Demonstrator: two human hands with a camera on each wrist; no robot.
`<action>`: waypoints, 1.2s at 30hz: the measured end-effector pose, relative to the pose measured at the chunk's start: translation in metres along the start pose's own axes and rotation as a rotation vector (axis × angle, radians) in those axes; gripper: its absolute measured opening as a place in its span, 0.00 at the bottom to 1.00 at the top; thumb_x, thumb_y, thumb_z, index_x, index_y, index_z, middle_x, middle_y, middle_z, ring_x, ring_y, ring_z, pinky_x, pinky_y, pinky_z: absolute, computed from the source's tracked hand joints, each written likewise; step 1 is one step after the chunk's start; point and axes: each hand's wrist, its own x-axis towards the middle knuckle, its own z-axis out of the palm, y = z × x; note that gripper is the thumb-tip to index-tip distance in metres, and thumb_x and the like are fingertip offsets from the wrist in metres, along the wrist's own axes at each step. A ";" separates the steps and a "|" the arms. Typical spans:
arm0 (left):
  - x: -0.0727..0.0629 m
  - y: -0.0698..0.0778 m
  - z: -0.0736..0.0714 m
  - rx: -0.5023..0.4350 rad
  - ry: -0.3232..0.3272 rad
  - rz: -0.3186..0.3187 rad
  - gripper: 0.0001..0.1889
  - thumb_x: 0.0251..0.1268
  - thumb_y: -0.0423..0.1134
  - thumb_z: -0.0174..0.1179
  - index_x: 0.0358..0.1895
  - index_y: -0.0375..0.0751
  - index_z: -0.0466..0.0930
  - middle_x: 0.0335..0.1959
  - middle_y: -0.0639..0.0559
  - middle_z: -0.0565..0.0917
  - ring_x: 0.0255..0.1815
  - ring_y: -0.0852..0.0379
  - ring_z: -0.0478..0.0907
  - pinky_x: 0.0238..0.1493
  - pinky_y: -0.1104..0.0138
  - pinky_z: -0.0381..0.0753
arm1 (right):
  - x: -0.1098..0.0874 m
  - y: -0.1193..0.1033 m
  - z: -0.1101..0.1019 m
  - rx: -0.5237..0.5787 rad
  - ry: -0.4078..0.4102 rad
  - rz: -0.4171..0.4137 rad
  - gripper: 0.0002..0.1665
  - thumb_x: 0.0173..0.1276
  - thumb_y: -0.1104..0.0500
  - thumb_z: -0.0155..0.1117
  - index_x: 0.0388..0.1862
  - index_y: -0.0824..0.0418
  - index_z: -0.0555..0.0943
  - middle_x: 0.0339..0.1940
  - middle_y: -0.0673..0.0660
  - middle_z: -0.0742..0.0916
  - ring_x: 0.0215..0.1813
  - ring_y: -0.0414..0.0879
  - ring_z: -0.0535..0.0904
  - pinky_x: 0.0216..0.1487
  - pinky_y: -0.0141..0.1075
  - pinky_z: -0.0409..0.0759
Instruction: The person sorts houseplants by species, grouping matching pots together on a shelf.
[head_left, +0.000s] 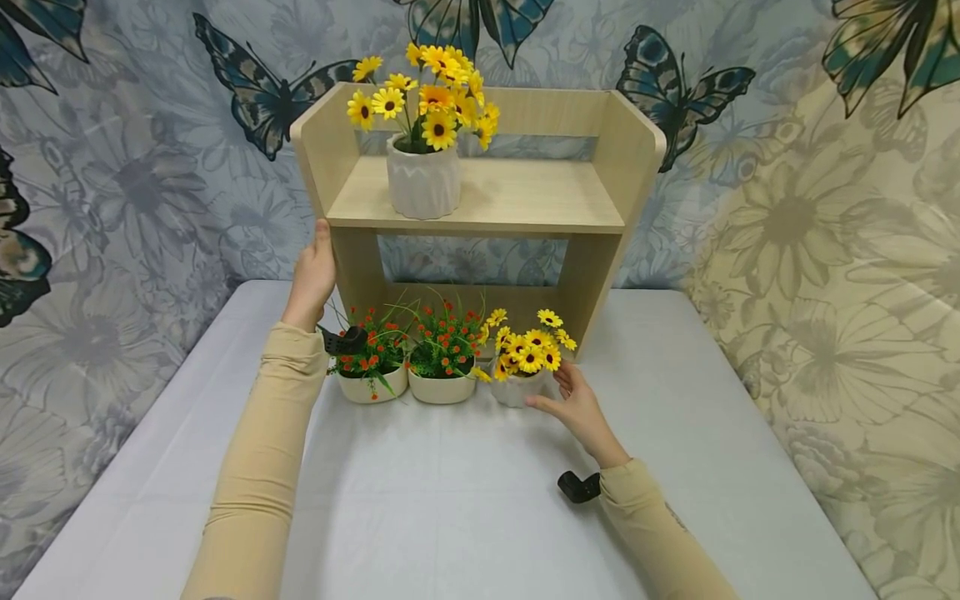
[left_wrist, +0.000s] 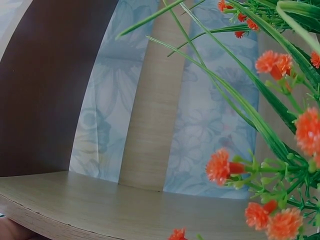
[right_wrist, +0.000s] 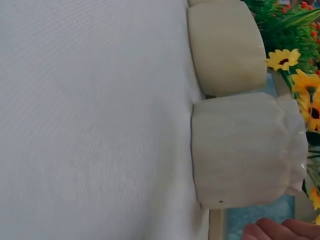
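Observation:
My left hand (head_left: 311, 279) rests against the outer left side of the light wooden shelf (head_left: 480, 227), just under its upper board, and a bit of the hand shows past the panel in the left wrist view. My right hand (head_left: 577, 408) is beside the right side of a white pot (right_wrist: 245, 150) of yellow flowers (head_left: 528, 352), thumb in front and fingers toward its far side. In the right wrist view a gap shows between the fingers (right_wrist: 280, 229) and the pot, which stands upright on the table.
Two cream pots (head_left: 442, 387) of red flowers (head_left: 448, 337) stand to the left of the yellow ones, before the shelf's lower opening. Another white pot (head_left: 423, 183) with yellow flowers is on the upper board. A white cloth (head_left: 435, 500) covers the table; a butterfly-patterned backdrop (head_left: 135, 183) hangs behind.

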 end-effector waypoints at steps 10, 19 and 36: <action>-0.001 -0.001 0.000 -0.006 0.011 0.001 0.47 0.64 0.70 0.24 0.67 0.30 0.60 0.63 0.32 0.65 0.62 0.38 0.61 0.62 0.49 0.57 | 0.016 0.006 0.019 0.073 0.019 -0.057 0.56 0.50 0.53 0.77 0.70 0.59 0.52 0.70 0.60 0.61 0.71 0.54 0.52 0.68 0.48 0.51; -0.003 -0.002 -0.002 -0.016 -0.005 -0.008 0.47 0.63 0.71 0.24 0.70 0.33 0.55 0.67 0.34 0.59 0.67 0.39 0.54 0.65 0.50 0.53 | 0.031 0.011 0.036 0.091 0.047 -0.123 0.44 0.46 0.61 0.79 0.61 0.57 0.65 0.57 0.54 0.75 0.62 0.48 0.66 0.64 0.44 0.58; -0.002 0.000 -0.001 -0.020 0.001 0.000 0.46 0.64 0.70 0.24 0.69 0.32 0.58 0.66 0.32 0.62 0.66 0.38 0.57 0.64 0.49 0.54 | 0.032 -0.001 0.041 0.095 0.095 -0.144 0.41 0.45 0.63 0.79 0.58 0.63 0.67 0.53 0.59 0.77 0.57 0.52 0.70 0.60 0.46 0.63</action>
